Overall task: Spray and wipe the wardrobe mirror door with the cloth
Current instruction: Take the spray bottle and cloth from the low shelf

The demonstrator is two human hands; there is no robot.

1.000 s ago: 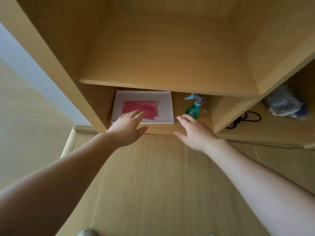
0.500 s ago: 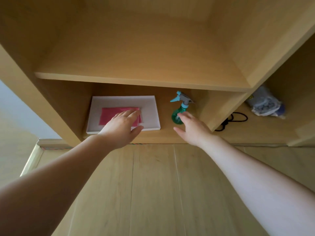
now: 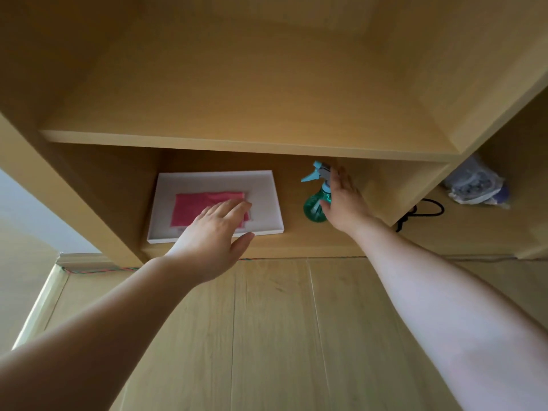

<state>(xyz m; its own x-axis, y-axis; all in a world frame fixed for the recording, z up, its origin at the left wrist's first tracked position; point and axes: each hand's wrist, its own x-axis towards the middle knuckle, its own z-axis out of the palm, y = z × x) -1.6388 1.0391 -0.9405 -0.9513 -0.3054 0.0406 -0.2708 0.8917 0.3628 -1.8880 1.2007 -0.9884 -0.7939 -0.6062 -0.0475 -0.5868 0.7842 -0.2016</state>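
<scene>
A folded pink cloth [image 3: 194,207] lies in a shallow white tray [image 3: 264,191] on the bottom shelf of a wooden unit. My left hand [image 3: 215,235] reaches over the tray's front edge with straight fingers, their tips above the cloth's right part. To the right stands a green spray bottle [image 3: 312,207] with a light blue trigger head [image 3: 315,172]. My right hand [image 3: 344,203] lies against the bottle's right side, fingers straight up along its neck and thumb low by the body, not closed round it. No mirror door shows.
A wooden shelf board [image 3: 237,143] hangs low over the tray and bottle. An upright wooden panel [image 3: 415,191] stands right of the bottle. Beyond it lie a black cord [image 3: 424,213] and a crumpled plastic bag [image 3: 474,185]. Wooden floor [image 3: 281,336] spreads below.
Both hands have moved forward into the bottom shelf. The left went from the tray's edge to over the cloth; the right went from short of the bottle to its side.
</scene>
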